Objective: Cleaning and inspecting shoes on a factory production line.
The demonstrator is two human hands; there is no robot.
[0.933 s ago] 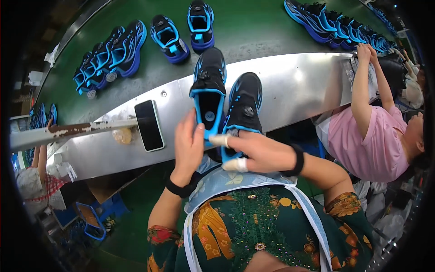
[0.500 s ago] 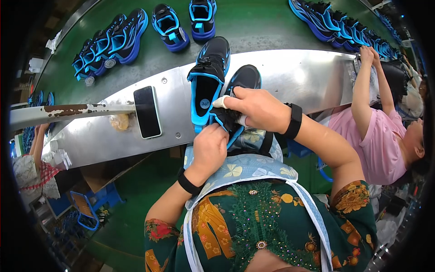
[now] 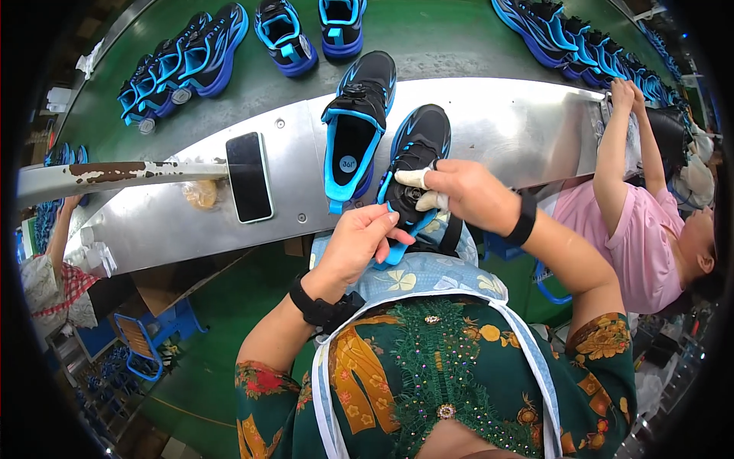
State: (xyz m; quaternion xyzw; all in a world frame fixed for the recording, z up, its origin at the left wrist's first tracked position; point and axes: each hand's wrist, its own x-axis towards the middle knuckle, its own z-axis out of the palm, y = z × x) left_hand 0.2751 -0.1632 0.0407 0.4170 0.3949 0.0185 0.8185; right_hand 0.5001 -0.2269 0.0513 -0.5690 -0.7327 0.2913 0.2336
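**Two hands on one black-and-blue sneaker at the steel bench**

So the left hand is curled around the heel end of a black and blue sneaker, fingers bent in and pinching the blue heel tab at the near edge of the metal bench. The right hand comes in from 3 o'clock and sits on top of the shoe's tongue area, fingers closed down onto a small white cloth pressed against the upper. Sneaker points toe-up toward 12 o'clock, heel hanging off the bench edge over the person's lap.

Just beside it at 10 o'clock sits a second matching sneaker, opening up, nobody touching it. Further out at 9 o'clock a dark phone lies flat on the bench. Beyond, at 12 o'clock, more blue sneakers ride the green belt. At 3 o'clock a co-worker in a pink top reaches up to the bench.
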